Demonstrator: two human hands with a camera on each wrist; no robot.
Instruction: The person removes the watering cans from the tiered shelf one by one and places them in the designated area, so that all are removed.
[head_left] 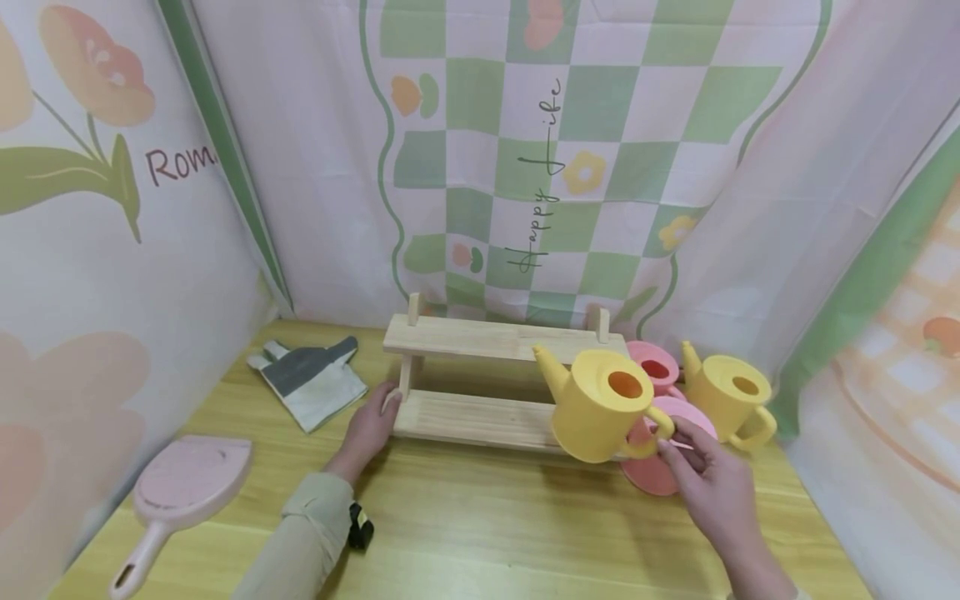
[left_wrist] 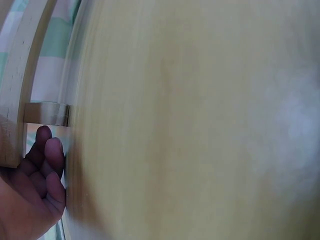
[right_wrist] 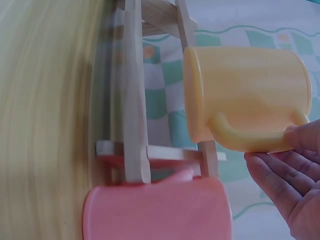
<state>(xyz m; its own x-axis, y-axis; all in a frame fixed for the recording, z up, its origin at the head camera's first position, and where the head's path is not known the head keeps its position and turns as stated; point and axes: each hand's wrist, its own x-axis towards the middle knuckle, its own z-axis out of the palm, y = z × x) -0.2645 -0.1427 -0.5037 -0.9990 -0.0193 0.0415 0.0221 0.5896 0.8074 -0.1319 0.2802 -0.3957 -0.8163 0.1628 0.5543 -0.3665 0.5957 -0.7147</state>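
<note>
My right hand (head_left: 708, 483) pinches the handle of a yellow toy watering can (head_left: 588, 417), its spout pointing left. The can is held up in front of the right end of a two-tier wooden rack (head_left: 472, 417); the right wrist view shows its side and the thumb and fingertips on the handle. At the rack's left end, my left hand (head_left: 372, 425) grips the lower shelf, its fingers curled beneath the board in the left wrist view. Partly hidden behind the held can are pink watering cans (head_left: 652, 477) at the rack's right end.
A second yellow watering can (head_left: 726, 392) stands at the far right. Left of the rack lies a grey-and-white work glove (head_left: 315, 383), with a pink dustpan (head_left: 191, 479) nearer the front left. Printed curtains (head_left: 315, 167) enclose the wooden table (head_left: 465, 533) at the back and sides.
</note>
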